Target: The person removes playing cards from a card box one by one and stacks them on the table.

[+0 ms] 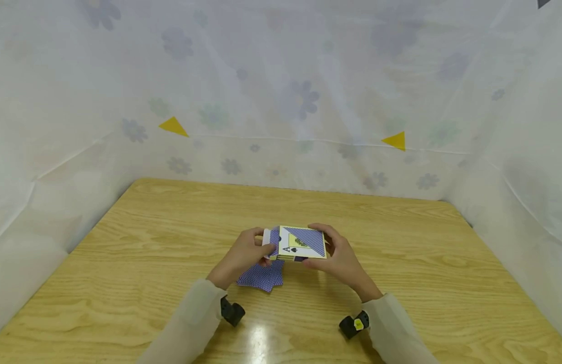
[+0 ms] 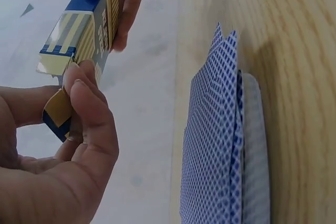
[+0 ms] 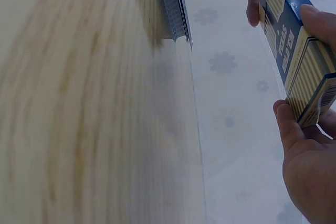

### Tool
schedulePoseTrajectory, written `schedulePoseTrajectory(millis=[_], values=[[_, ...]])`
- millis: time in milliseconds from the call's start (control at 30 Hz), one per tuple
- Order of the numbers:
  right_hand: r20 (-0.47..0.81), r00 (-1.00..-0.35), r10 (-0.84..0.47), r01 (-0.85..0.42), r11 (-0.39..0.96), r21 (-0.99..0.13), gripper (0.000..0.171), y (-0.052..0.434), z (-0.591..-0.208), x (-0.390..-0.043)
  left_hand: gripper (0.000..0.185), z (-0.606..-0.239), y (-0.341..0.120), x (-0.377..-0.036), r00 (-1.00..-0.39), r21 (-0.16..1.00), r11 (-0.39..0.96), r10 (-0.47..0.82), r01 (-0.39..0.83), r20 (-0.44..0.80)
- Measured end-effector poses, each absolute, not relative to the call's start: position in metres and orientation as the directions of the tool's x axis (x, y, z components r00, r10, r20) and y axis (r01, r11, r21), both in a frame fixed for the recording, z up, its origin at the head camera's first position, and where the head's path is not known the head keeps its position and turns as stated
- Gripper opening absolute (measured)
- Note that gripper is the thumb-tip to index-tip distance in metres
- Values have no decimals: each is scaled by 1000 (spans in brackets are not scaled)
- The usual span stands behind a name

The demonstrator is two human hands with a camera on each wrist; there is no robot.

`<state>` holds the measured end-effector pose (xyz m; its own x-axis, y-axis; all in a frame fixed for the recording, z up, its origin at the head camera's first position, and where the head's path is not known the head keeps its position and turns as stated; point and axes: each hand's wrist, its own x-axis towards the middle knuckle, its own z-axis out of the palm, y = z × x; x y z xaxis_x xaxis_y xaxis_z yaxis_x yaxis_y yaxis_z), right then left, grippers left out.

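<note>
Fingers of the left hand (image 1: 244, 255) curl inward, thumb and forefinger pinching the opened end flap (image 2: 56, 111) of a playing-card box (image 1: 301, 243); fingers of the right hand (image 1: 340, 260) curl round the opposite, right end of the same box, thumb on the near edge and fingertips on the far edge. The box, printed with a blue diamond-pattern triangle and an ace of spades on its upper face, is held lifted off the surface between both hands, near the middle of the wooden table (image 1: 399, 242). The left wrist view shows its striped yellow and blue side panel (image 2: 79, 30); the right wrist view shows the same striped side with lettering too blurred to read. Beneath and just left of the box, a loose stack of blue-backed playing cards (image 1: 262, 276) lies face down on the table, its edges fanned unevenly, close under the left hand. Pale sleeves (image 1: 192, 316) cover both forearms, each with a small black device at the wrist (image 1: 232, 311). A white, flower-printed sheet (image 1: 281, 101) walls the table on the left, far and right sides, bearing two yellow triangles (image 1: 174, 126).
</note>
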<state>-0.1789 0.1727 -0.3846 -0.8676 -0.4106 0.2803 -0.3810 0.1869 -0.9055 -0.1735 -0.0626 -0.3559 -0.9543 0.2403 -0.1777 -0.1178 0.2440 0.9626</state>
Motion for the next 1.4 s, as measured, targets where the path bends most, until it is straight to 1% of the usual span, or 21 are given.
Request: schedulePoseTrajectory(millis=[100, 267, 433, 633, 867, 933, 1000, 1133, 1400], values=[[271, -871, -410, -368, 179, -913, 71, 173, -384, -179, 38, -356, -61, -173, -957, 965, 236, 235, -113, -170], [266, -872, -411, -361, 173, -916, 72, 172, -383, -178, 36, -358, -59, -172, -954, 968, 227, 250, -107, -165], [273, -872, -407, -368, 176, -913, 71, 172, -382, -178, 38, -356, -61, -172, -952, 979, 165, 262, -119, -160], [277, -880, -386, -371, 195, -908, 72, 175, -381, -179, 41, -352, -63, -173, -937, 980, 110, 292, -167, -193], [263, -908, -325, -346, 233, -909, 73, 183, -379, -183, 48, -352, -65, -174, -958, 980, 111, 221, -163, -184], [261, -916, -304, -341, 251, -906, 72, 185, -378, -184, 44, -353, -66, -174, -966, 984, 97, 200, -148, -165], [256, -924, -285, -332, 265, -905, 71, 186, -378, -185, 35, -353, -66, -175, -976, 988, 77, 165, -134, -145], [251, -930, -270, -322, 268, -908, 70, 186, -378, -186, 24, -352, -65, -175, -988, 992, 42, 96, -118, -121], [237, -933, -270, -309, 266, -913, 72, 186, -380, -185, 24, -352, -65, -174, -992, 992, 41, 48, -116, -118]])
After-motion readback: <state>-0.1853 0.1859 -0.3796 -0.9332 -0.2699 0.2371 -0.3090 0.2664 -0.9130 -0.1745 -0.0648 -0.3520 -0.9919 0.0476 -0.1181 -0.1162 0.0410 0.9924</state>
